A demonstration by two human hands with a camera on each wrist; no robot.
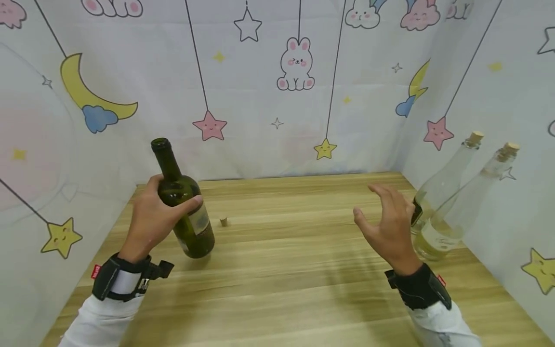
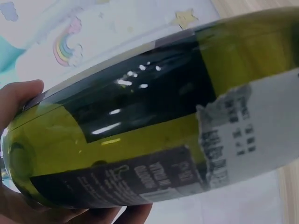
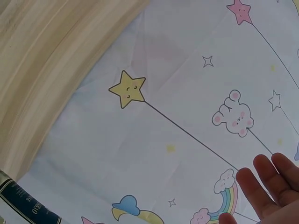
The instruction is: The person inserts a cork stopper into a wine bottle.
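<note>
A dark green wine bottle with a torn label leans slightly in my left hand, whose thumb and fingers wrap round its upper body. Its mouth shows no cork. The left wrist view shows the torn white label on the green glass up close. To the right of the bottle, a small cork stands on the wooden table. My right hand hovers over the right side with fingers spread and holds nothing. Just beyond it stand two clear corked bottles, partly overlapping each other.
White cloth walls printed with stars, moons and rabbits enclose the table at the back and both sides. The two clear bottles stand close to the right wall. A dark label enters the right wrist view at the lower left.
</note>
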